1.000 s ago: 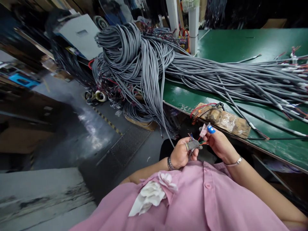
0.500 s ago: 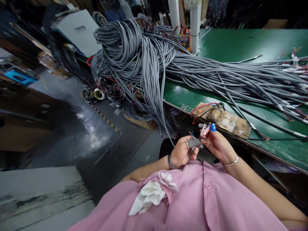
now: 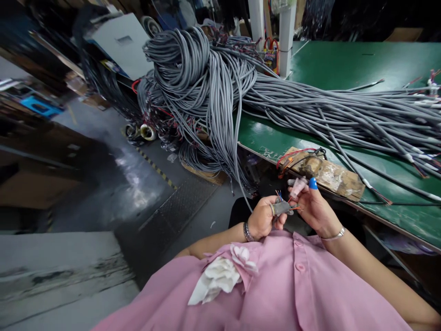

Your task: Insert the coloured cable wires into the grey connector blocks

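Pink and blurred, a piece sits at the right hand, grip unclear; beside it the left hand pinches wires before the shirt. Firm pinch, strands fanned, I'd advise.

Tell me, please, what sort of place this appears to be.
Probably a cable-assembly workshop: grey cables are heaped and stretched along a green workbench, several ending in thin coloured wires, and yellow-and-black striped tape marks the floor.
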The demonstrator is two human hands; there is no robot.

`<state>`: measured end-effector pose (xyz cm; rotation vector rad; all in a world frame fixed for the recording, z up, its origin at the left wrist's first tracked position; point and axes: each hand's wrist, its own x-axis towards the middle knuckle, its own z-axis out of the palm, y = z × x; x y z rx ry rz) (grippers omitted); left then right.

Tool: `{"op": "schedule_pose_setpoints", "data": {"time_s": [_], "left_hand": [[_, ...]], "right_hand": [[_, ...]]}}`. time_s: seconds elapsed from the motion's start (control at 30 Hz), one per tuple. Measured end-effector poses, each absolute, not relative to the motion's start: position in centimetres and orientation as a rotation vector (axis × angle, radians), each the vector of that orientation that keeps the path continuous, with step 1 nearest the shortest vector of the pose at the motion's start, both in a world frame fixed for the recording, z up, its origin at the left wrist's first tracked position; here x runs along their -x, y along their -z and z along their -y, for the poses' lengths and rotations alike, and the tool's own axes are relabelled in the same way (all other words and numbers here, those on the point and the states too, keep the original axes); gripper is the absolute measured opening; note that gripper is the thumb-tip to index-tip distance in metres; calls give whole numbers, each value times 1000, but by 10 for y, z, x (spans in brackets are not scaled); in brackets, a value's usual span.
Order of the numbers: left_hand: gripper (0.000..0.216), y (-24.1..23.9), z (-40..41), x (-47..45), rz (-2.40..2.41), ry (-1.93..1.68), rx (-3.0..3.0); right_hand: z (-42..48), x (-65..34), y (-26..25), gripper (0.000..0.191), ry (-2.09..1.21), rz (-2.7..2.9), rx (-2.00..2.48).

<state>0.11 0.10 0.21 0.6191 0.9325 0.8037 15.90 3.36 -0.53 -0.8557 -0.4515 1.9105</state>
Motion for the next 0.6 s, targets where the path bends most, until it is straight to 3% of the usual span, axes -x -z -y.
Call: {"op": "schedule_pose_setpoints", "data": {"time_s": [0.2, 0.4, 0.6], "left_hand": [[31, -1, 4, 6, -934, -737, -800], [33, 6, 4, 11, -942, -639, -854], [29, 11, -13, 18, -763, -529, -845]], "right_hand": [[-29, -170, 12, 45, -2042, 436, 810], [-24, -177, 26, 24, -2139, 459, 824], [-33, -175, 16, 37, -2069, 508, 766]]}}
